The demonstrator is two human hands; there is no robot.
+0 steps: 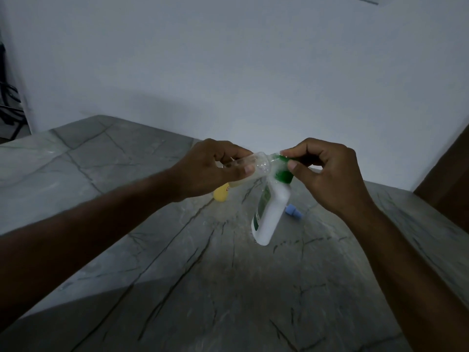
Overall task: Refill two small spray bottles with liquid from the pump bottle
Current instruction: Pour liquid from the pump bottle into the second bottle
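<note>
Left hand (223,168) raised above the stone table (177,275), fingers and thumb curled round a small clear spray bottle (250,165), cap off. Bottle lying near horizontal, long axis running left to right, open neck pointing right toward the other hand; a little pale liquid apparently pooled along its lower side. Below and behind that hand, on the table: a yellow rounded object (221,193), probably the second small bottle, mostly hidden, not certain. Neck of the clear bottle meeting the green pump head (281,171) of the white pump bottle (270,214); touching or just short of touching, spout itself not resolvable in the blur. Pump bottle hanging tilted, base down and toward the left, clear of the table, top leaning right. Further right, a blue spray cap (293,211) lying on its side on the table, well apart from both hands. Right hand (327,174) clenched on the green pump head, thumb and fingertips pinching the top, carrying the whole pump bottle by it. Judged step: dispensing into the first small bottle. Coming move turns on spout and neck staying in line along that left-right axis; both hands equally near the junction. Risk: spill at the joint if the neck drops or drifts sideways.
</note>
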